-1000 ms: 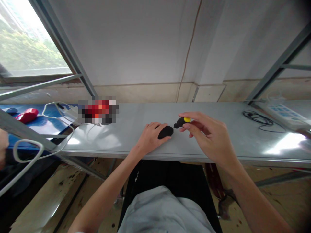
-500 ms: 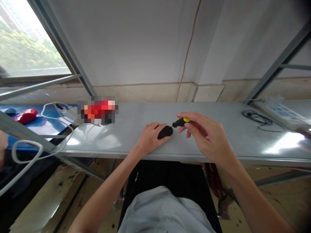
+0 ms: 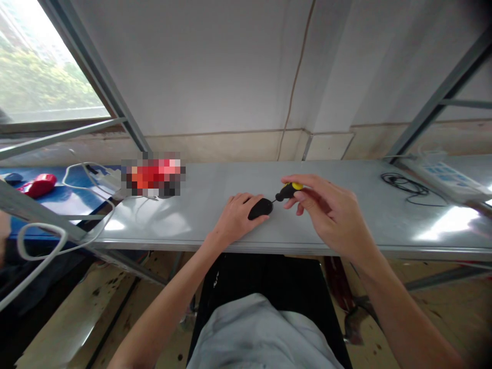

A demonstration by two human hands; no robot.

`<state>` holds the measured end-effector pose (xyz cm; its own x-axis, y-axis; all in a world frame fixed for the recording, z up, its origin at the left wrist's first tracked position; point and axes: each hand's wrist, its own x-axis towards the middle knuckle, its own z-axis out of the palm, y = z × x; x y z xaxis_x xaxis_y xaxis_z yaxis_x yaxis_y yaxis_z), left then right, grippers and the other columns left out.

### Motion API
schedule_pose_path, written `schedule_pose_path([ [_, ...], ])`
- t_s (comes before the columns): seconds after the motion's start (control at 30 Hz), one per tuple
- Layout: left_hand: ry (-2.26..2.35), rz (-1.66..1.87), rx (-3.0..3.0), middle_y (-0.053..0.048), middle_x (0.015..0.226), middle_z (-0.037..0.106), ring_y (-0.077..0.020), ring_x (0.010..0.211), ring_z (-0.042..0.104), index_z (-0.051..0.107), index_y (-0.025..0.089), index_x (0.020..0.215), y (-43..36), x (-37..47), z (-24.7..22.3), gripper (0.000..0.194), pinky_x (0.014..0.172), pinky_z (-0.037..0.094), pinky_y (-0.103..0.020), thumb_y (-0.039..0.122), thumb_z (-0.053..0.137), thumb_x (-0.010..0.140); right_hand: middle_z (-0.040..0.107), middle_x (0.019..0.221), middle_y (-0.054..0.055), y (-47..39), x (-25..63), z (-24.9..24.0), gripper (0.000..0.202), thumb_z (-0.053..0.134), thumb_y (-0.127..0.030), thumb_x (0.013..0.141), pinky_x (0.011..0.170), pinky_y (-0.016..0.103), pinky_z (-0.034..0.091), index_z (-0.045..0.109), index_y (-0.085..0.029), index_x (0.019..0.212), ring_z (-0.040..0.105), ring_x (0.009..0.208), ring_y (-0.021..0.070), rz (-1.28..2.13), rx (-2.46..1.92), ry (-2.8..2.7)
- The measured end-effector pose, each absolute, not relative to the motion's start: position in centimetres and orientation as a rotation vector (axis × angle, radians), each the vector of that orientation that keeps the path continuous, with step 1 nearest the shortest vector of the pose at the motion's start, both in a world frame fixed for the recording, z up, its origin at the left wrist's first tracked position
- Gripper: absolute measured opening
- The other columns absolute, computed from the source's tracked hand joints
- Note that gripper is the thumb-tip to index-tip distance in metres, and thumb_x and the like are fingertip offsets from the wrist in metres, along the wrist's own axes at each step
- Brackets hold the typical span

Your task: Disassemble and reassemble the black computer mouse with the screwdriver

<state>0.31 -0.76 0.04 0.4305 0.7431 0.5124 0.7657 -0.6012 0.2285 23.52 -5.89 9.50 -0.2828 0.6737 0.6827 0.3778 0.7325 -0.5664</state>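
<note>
A black computer mouse (image 3: pixel 261 209) rests on the grey table (image 3: pixel 215 179), and my left hand (image 3: pixel 239 215) is closed round its left side, thumb along the near edge. My right hand (image 3: pixel 321 205) grips a short black and yellow screwdriver (image 3: pixel 287 191) between thumb and fingers. The screwdriver's thin shaft points left, its tip at the right end of the mouse. Whether the tip sits in a screw is too small to tell.
A blurred-out red and black item (image 3: pixel 154 177) and white cables lie at the left. On a blue surface beyond the frame is a red object (image 3: pixel 39 185). A coiled black cable (image 3: pixel 405 184) and a white power strip (image 3: pixel 453 179) are at the right.
The screwdriver in my right hand has shifted slightly right and its thin shaft now shows between handle and mouse. My left hand and the mouse are almost unchanged.
</note>
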Motion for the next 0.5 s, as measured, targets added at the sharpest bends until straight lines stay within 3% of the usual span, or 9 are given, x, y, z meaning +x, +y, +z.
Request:
schedule_pose_path([
  [0.5, -1.370, -0.914, -2.629, -0.012, 0.128, 0.072, -0.0323, 0.119, 0.067, 0.064, 0.024, 0.142, -0.65, 0.22, -0.01, 0.049, 0.103, 0.053, -0.048, 0.047, 0.074, 0.100, 0.079, 0.109, 0.004, -6.21, 23.40, 9.75, 0.027, 0.057, -0.018, 0.108, 0.065, 0.026, 0.060, 0.073, -0.026, 0.128, 0.075, 0.076, 0.0126, 0.354, -0.845, -1.876],
])
